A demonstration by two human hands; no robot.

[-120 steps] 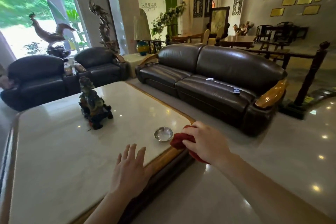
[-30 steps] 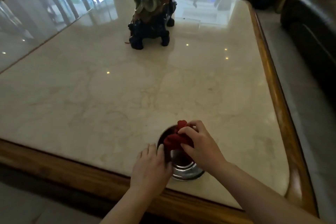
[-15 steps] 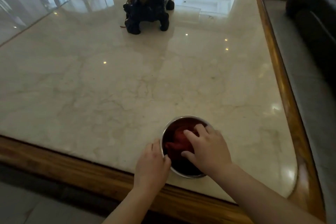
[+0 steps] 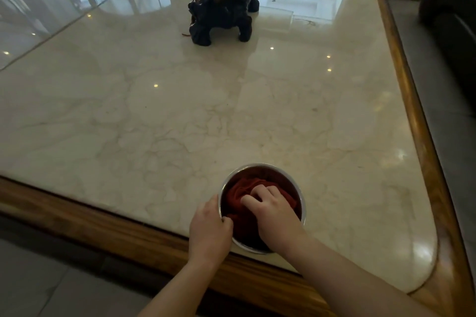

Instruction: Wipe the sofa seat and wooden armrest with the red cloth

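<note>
- The right hand [image 4: 274, 210] reaches down into a metal bowl [image 4: 302, 210], fingers curled and pressing on the red cloth [image 4: 238, 189] bunched inside.
- The left hand [image 4: 210, 230] grips the bowl's near-left rim, thumb hooked over the edge.
- The bowl stands on the marble desk [image 4: 180, 116], close to its wooden front border.
- A dark carved figurine [image 4: 222, 14] stands at the far side, well apart.
- A dark sofa [image 4: 456, 23] shows at the upper right.
</note>
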